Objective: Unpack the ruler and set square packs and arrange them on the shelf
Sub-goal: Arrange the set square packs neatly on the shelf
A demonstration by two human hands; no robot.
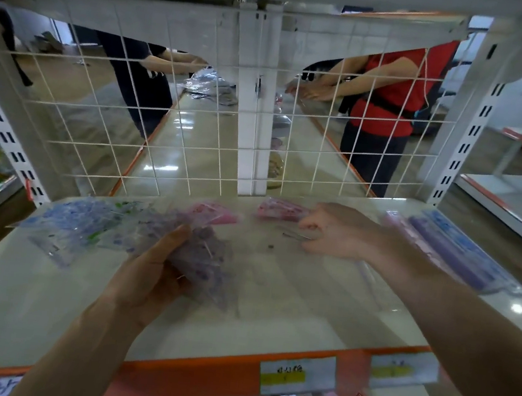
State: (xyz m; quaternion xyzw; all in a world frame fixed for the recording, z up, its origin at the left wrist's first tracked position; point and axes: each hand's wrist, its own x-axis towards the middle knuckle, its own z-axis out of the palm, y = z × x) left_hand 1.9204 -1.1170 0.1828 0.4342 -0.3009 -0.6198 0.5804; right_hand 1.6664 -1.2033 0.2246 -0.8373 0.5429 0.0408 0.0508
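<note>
– What do the packs look like?
– Clear sleeves with coloured print. The left hand (152,270) grips a purple-printed bundle (204,250) over the shelf (306,302). Blue-printed packs (68,227) lie just beside it.
– And the right hand (337,232)?
– Its fingers curl at the end of a pink pack (279,209) on the shelf, but blur hides whether they grip. Long ruler packs (450,250) lie to the right.
– The room?
– A wire grid (131,116) backs the shelf, and a person in red (394,92) stands beyond it.

One head-worn view — wide-angle, facing forward and down, close over the shelf (26,307); edges probably distorted.
</note>
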